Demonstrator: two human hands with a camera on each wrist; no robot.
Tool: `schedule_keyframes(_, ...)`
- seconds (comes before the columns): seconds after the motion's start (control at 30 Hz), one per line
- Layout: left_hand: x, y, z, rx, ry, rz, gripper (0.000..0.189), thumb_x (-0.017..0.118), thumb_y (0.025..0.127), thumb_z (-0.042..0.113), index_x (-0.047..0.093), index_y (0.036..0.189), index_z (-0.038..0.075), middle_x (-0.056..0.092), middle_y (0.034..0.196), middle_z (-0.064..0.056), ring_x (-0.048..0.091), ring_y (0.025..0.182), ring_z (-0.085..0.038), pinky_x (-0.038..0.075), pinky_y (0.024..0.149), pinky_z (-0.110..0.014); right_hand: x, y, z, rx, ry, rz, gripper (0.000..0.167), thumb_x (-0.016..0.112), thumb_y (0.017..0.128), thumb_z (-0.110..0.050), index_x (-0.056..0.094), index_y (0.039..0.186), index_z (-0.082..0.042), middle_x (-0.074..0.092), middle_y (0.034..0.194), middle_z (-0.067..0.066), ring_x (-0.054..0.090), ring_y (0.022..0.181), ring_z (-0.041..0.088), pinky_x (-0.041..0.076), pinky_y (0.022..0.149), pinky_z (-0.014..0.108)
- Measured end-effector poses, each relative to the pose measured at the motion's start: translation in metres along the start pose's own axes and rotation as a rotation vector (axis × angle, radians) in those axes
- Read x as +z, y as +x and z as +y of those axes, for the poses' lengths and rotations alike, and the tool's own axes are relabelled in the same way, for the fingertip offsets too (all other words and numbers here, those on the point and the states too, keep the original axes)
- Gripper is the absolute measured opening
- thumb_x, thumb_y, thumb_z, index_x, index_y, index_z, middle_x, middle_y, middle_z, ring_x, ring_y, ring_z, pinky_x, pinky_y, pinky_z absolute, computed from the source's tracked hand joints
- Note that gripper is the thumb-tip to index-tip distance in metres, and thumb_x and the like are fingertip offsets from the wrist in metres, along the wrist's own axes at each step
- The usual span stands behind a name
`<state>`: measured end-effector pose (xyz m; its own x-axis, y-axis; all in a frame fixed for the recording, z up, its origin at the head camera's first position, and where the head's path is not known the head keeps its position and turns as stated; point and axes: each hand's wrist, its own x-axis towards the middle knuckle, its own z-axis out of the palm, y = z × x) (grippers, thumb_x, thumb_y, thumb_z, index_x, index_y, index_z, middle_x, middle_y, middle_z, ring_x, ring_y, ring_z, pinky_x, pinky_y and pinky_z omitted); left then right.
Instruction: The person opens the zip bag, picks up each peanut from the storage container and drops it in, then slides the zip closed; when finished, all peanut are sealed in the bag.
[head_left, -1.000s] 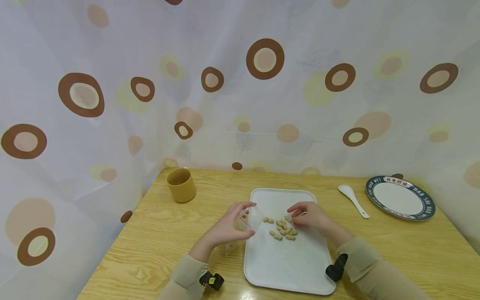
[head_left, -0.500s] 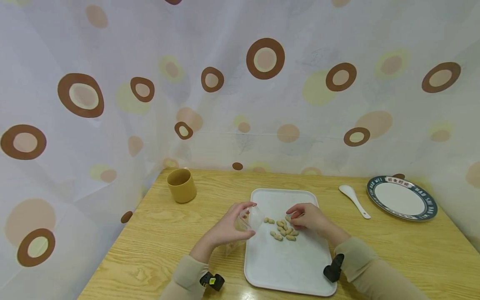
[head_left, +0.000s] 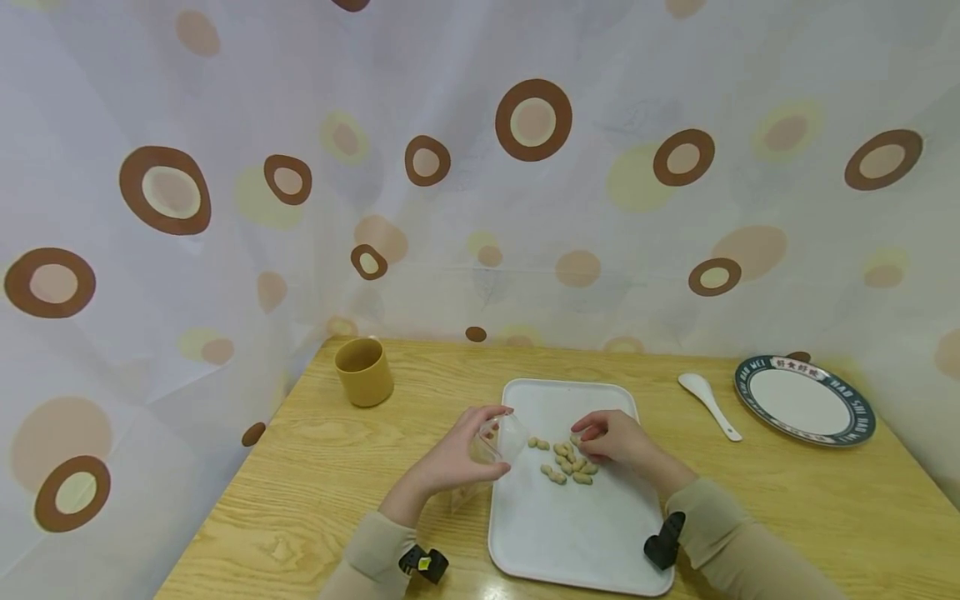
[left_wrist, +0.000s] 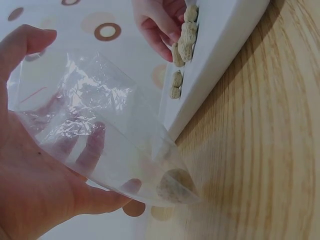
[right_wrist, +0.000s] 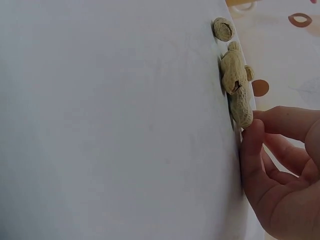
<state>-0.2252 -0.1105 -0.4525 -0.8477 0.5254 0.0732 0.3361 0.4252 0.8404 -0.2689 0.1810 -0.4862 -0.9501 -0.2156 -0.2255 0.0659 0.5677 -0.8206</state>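
Observation:
My left hand (head_left: 456,454) holds a clear plastic bag (left_wrist: 107,112) spread between thumb and fingers, by the tray's left edge. In the left wrist view a peanut (left_wrist: 175,187) sits in the bag's lower corner. My right hand (head_left: 621,439) is over the white tray (head_left: 573,533), its thumb and index finger pinching an unshelled peanut (head_left: 576,438) at the top right of the small pile. Several more peanuts (head_left: 562,460) lie loosely grouped in the middle of the tray. One peanut (head_left: 537,443) lies a little apart, towards the bag.
A mustard-yellow cup (head_left: 363,372) stands at the back left of the wooden table (head_left: 277,508). On the right lie a white spoon (head_left: 709,404) and a plate (head_left: 802,400) with a dark patterned rim. A patterned curtain (head_left: 450,217) hangs behind the table.
My right hand has shifted slightly towards the near side, its fingertips closing around the peanut. My left hand and the bag have stayed in place.

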Motion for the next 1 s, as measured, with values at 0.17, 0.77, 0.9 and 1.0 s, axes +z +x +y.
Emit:
schedule_keyframes(0.17, 0.000, 0.000, -0.001, 0.002, 0.008, -0.002, 0.074, 0.073, 0.083, 0.025, 0.040, 0.148, 0.019, 0.040, 0.145, -0.014, 0.045, 0.131, -0.029, 0.037, 0.107, -0.055, 0.000, 0.000, 0.001, 0.004, -0.004, 0.003, 0.024, 0.067, 0.087, -0.001, 0.068, 0.111, 0.001, 0.063, 0.079, 0.006, 0.056, 0.064, 0.015, 0.048, 0.061, 0.028)
schedule_keyframes(0.77, 0.000, 0.002, -0.001, 0.005, -0.003, -0.010, 0.075, 0.074, 0.082, 0.025, 0.040, 0.148, 0.018, 0.041, 0.144, -0.016, 0.046, 0.132, -0.029, 0.038, 0.107, -0.054, -0.012, -0.007, -0.006, 0.016, 0.039, -0.033, 0.027, 0.066, 0.091, -0.008, 0.069, 0.117, 0.000, 0.068, 0.093, 0.007, 0.057, 0.077, 0.016, 0.051, 0.070, 0.026)
schedule_keyframes(0.9, 0.001, 0.003, -0.002, 0.009, -0.004, -0.014, 0.075, 0.074, 0.082, 0.025, 0.040, 0.148, 0.019, 0.040, 0.144, -0.016, 0.046, 0.132, -0.030, 0.039, 0.106, -0.055, -0.015, -0.009, -0.010, -0.029, 0.066, -0.054, 0.027, 0.067, 0.092, -0.011, 0.069, 0.116, 0.001, 0.070, 0.102, 0.010, 0.062, 0.082, 0.015, 0.055, 0.075, 0.028)
schedule_keyframes(1.0, 0.001, 0.002, -0.001, 0.009, -0.003, -0.018, 0.074, 0.074, 0.083, 0.024, 0.040, 0.148, 0.019, 0.040, 0.145, -0.015, 0.046, 0.132, -0.030, 0.039, 0.106, -0.055, -0.016, -0.012, -0.016, -0.059, 0.089, -0.062, 0.026, 0.067, 0.093, -0.012, 0.071, 0.115, 0.000, 0.070, 0.107, 0.012, 0.065, 0.085, 0.017, 0.057, 0.080, 0.032)
